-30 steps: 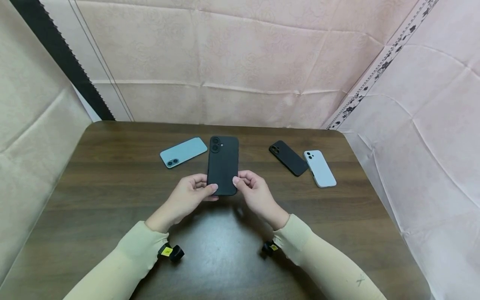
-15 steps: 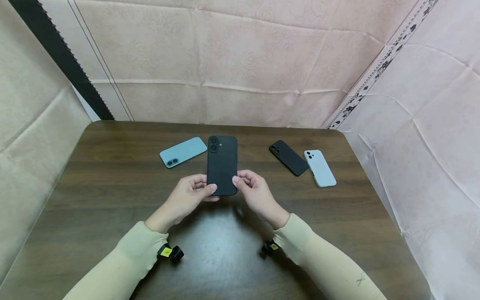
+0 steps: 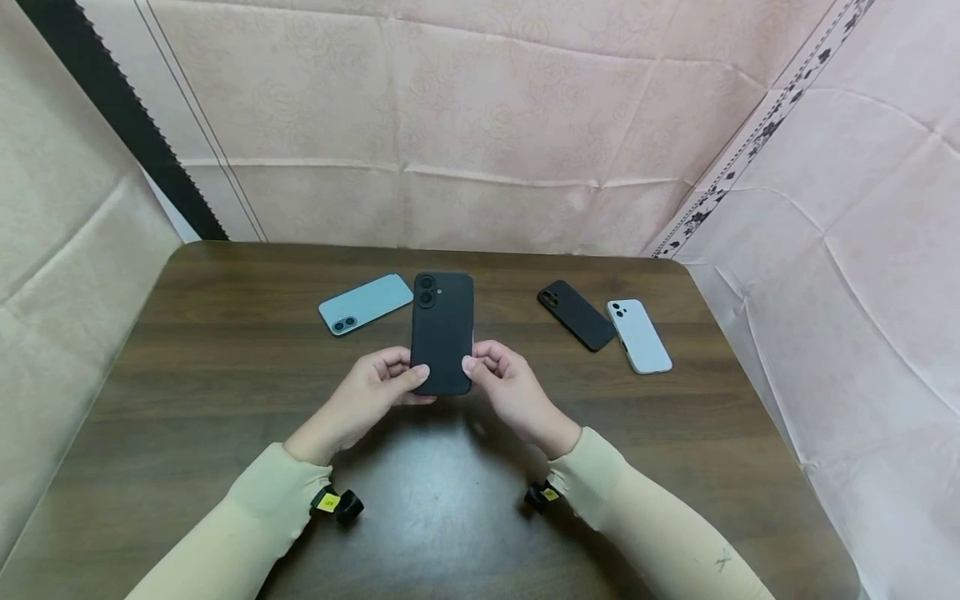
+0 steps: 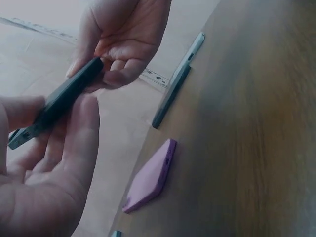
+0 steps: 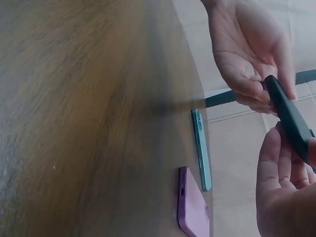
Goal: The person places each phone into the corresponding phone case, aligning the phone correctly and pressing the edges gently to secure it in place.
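Observation:
A black phone [image 3: 442,333] is held up above the table between both hands, its back with two camera lenses facing the head camera. My left hand [image 3: 378,379] grips its lower left edge, thumb on the back and fingers behind. On the lower right edge, my right hand [image 3: 506,375] pinches it between thumb and curled fingers. Both wrist views show the black phone [image 4: 59,101] edge-on. Beyond it on the table lies a pink phone [image 4: 150,177], which the black phone hides in the head view.
On the brown wooden table [image 3: 225,358], a light blue phone [image 3: 367,305] lies left of the held one. To the right, a second black phone [image 3: 576,316] lies beside a white phone [image 3: 640,337]. Pale cloth [image 3: 487,125] hangs behind the table.
The black phone has shifted very slightly left, its lower edge a little nearer the person. Both hands keep the same grip.

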`<state>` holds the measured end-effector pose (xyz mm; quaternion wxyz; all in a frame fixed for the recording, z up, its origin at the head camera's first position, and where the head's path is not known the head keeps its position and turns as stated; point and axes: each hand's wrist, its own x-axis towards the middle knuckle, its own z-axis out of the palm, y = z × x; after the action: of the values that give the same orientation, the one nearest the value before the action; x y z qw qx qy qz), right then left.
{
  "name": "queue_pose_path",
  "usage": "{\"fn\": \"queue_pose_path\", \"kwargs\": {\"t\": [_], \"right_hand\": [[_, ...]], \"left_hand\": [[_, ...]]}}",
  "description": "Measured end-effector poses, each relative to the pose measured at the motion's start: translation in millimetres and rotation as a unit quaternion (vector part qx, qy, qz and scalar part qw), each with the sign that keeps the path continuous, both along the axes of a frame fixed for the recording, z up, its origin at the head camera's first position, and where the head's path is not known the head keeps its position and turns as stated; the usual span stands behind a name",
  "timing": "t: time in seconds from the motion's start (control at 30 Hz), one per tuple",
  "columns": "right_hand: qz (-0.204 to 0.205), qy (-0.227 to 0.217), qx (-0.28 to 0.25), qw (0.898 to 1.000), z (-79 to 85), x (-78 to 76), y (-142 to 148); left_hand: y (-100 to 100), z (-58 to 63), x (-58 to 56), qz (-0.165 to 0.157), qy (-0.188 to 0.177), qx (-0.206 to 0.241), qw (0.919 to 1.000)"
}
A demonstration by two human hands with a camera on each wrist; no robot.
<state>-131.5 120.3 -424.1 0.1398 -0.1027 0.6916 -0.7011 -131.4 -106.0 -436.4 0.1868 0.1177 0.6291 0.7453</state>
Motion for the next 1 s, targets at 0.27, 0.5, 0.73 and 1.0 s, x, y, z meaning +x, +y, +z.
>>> {"fn": "queue_pose_path", "kwargs": {"t": [0.27,0.5,0.73,1.0], "right_hand": [[0.014,-0.007,0.007,1.000,0.2,2.5,-2.2],[0.037,-0.021,0.047,0.998,1.7,3.0,-2.0],[0.065,-0.020,0.046,0.997,2.2,3.3,-4.4],[0.068,-0.033,0.020,0.997,-0.8,3.1,-4.5]], "left_hand": [[1.0,7.2,-0.5,0.060,0.017,-0.035,0.9974],[1.6,5.1,1.8,0.079,0.002,-0.045,0.9959],[1.8,3.4,0.7,0.083,-0.006,-0.035,0.9959],[-1.2,3.1,-0.4,0.057,-0.044,-0.003,0.9974]]}}
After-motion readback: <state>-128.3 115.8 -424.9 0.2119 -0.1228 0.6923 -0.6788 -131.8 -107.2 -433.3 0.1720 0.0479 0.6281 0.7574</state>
